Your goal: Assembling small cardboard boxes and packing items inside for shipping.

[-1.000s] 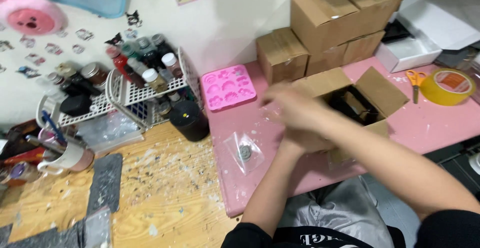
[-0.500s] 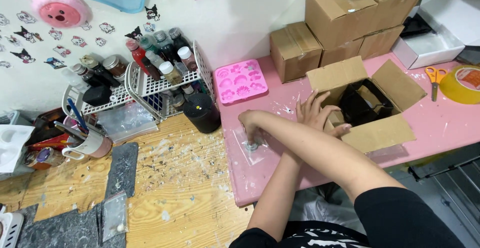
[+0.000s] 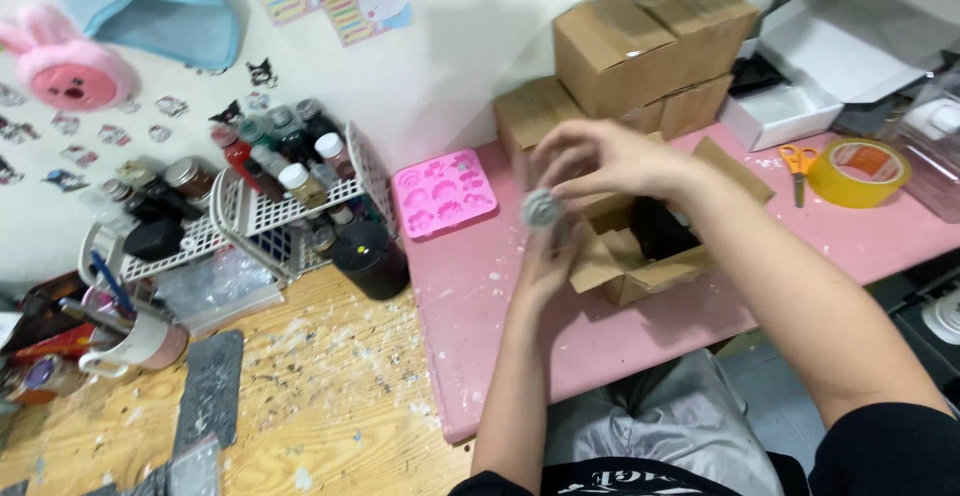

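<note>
Both hands meet above the pink desk [image 3: 520, 356], just in front of the open cardboard box [image 3: 640, 246]. The left hand [image 3: 545, 266] comes up from below and grips a small grey round piece [image 3: 543, 209], flower-like in shape, at its lower edge. The right hand [image 3: 600, 161] curls over it from above, fingertips pinching or touching its top; whether it bears any weight cannot be told through the blur. The piece hangs in the air, clear of the desk and near the box's front flap. To handle it well, keeping the fingers on the rim rather than the moulded face, and holding it low over the desk, seems wise. A pink silicone mould [image 3: 443, 191] lies to the left.
</note>
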